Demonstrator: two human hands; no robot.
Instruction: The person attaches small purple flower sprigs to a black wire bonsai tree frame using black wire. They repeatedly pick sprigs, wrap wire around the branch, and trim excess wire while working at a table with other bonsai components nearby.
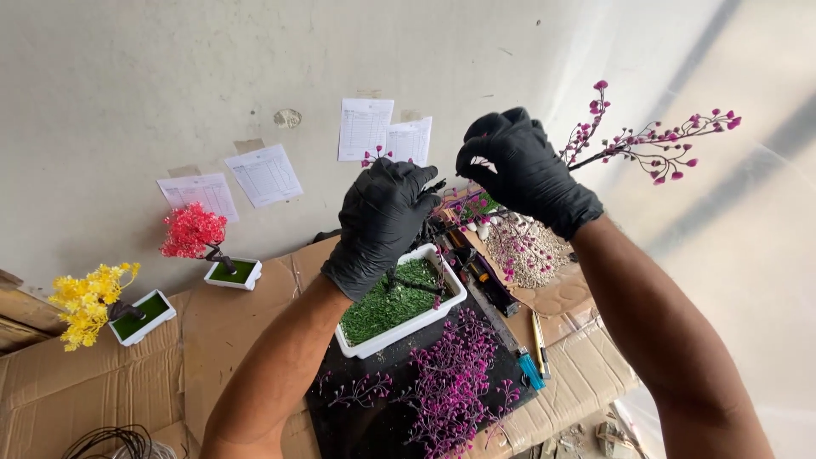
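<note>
Right hand (523,174), black glossy glove, fingers clenched around a thin wiry branch (654,144) beaded with magenta buds, raised above the table. Left hand (382,217) pinches a dark twig (429,189) over white rectangular pot (404,327), grainy green turf inside.

Twig base hidden inside right hand (520,174); wire coil (119,442) cut off at bottom left edge; wall sheets (365,127) unreadable.

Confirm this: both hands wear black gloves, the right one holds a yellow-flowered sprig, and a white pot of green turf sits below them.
Not quite. The sprig in the right hand bears pink-purple flowers, not yellow; the head view shows it. The yellow flowers are on a small tree far left. The rest stands: both hands, the left hand too, wear black gloves, and the white pot of green turf sits below.
</note>
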